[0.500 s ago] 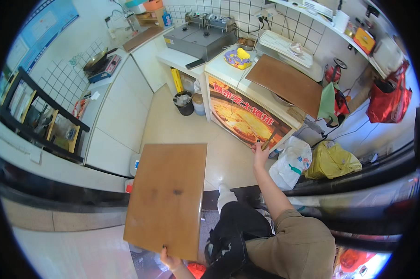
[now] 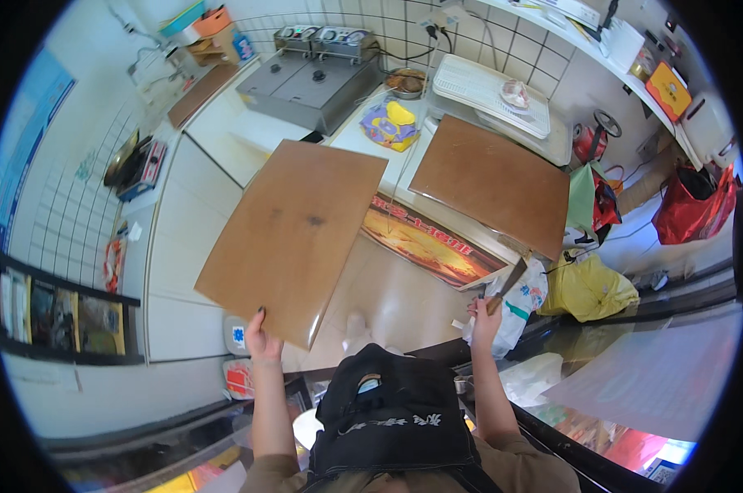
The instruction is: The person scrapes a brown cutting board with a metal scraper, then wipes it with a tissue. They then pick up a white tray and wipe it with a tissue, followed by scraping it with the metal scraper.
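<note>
My left hand [image 2: 265, 338] grips the near edge of a large brown rectangular board [image 2: 293, 234], which has a dark smudge near its middle. The board is held out in the air and slopes up toward the white counter. In my right hand [image 2: 484, 322] is a wooden-handled tool with a narrow flat metal blade [image 2: 514, 275], pointing away and to the right; whether it is a knife or a spatula I cannot tell. A second brown board [image 2: 495, 181] rests on the counter just beyond that hand.
A grey two-lid fryer [image 2: 310, 82] stands at the back, left of a purple-and-yellow packet [image 2: 390, 123] and a white perforated tray [image 2: 491, 94]. White and yellow bags [image 2: 589, 287] lie on the floor at right. A pan [image 2: 122, 160] sits on a stove at left.
I have stepped toward the counter. The board in my left hand has moved forward and up and now overlaps the counter's left end. My right hand still holds the bladed tool, tilted more to the right.
</note>
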The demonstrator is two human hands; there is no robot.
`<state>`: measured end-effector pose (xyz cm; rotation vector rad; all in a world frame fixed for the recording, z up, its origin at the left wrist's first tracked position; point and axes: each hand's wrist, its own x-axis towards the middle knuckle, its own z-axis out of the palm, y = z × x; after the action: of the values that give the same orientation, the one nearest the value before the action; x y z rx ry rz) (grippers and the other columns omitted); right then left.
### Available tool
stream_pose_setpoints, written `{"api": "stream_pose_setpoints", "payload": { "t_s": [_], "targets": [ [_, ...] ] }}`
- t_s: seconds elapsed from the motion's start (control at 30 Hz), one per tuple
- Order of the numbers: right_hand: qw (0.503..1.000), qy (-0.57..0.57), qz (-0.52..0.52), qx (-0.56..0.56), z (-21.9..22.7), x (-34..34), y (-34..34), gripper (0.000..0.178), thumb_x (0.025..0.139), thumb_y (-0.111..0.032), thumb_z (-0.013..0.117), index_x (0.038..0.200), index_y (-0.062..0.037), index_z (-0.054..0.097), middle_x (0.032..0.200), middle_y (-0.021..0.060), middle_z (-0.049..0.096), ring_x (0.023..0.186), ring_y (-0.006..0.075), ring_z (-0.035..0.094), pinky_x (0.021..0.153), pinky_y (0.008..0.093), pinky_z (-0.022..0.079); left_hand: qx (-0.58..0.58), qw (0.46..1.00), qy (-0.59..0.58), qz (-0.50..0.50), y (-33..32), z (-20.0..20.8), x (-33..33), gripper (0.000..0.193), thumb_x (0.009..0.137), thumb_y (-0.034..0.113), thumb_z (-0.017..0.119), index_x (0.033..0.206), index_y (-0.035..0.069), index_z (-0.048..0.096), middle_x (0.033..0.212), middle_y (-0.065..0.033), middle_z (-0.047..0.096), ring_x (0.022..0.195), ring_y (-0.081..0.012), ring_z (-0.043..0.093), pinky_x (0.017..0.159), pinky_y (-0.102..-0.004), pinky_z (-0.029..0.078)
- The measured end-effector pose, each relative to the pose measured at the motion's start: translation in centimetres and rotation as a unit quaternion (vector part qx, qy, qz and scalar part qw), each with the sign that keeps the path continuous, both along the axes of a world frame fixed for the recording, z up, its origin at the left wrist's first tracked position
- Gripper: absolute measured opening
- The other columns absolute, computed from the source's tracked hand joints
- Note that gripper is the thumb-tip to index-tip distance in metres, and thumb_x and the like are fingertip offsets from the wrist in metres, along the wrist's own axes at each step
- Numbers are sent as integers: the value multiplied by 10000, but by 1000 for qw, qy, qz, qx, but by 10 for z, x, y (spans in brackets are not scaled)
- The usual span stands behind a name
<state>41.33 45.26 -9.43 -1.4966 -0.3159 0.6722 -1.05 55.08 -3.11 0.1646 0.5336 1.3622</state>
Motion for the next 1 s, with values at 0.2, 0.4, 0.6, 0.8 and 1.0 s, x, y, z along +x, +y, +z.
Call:
{"api": "stream_pose_setpoints", "payload": {
  "t_s": [0.2,0.4,0.6,0.8,1.0],
  "targets": [
    [988,-22,-154,-10,10,15,-8,129,845,-71,568,922,-24,476,807,87,571,634,143,581,573,254,498,34,991,-29,-125,195,-23,78,379,863,63,508,1234,-2,474,1239,-127,533,1184,-276,470,1027,-429,354],
    [953,-46,-298,5,15,-14,4,112,889,-115,555,925,-59,464,794,54,569,628,112,554,542,208,462,21,981,-1,-191,323,-72,131,410,859,77,523,1259,19,453,1252,-108,522,1193,-275,459,1035,-438,341],
    [925,-84,-367,-46,46,-65,39,96,884,-99,560,892,-72,468,768,36,559,608,99,546,553,215,461,-22,970,-32,-240,329,-91,77,418,861,77,497,1272,16,443,1290,-128,493,1211,-294,443,1038,-466,331],
    [944,-70,-320,-51,48,-75,100,84,882,-81,550,889,-56,470,796,68,585,595,102,557,554,224,468,51,962,-38,-265,368,-57,-21,427,851,89,493,1268,6,453,1282,-159,497,1211,-318,444,1032,-477,341],
    [948,-25,-318,-11,59,-89,131,96,871,-80,547,864,-24,469,729,74,568,612,125,569,570,240,468,132,943,35,-303,407,27,2,412,880,126,466,1277,18,443,1283,-145,495,1191,-311,462,1004,-476,370]
  ]
}}
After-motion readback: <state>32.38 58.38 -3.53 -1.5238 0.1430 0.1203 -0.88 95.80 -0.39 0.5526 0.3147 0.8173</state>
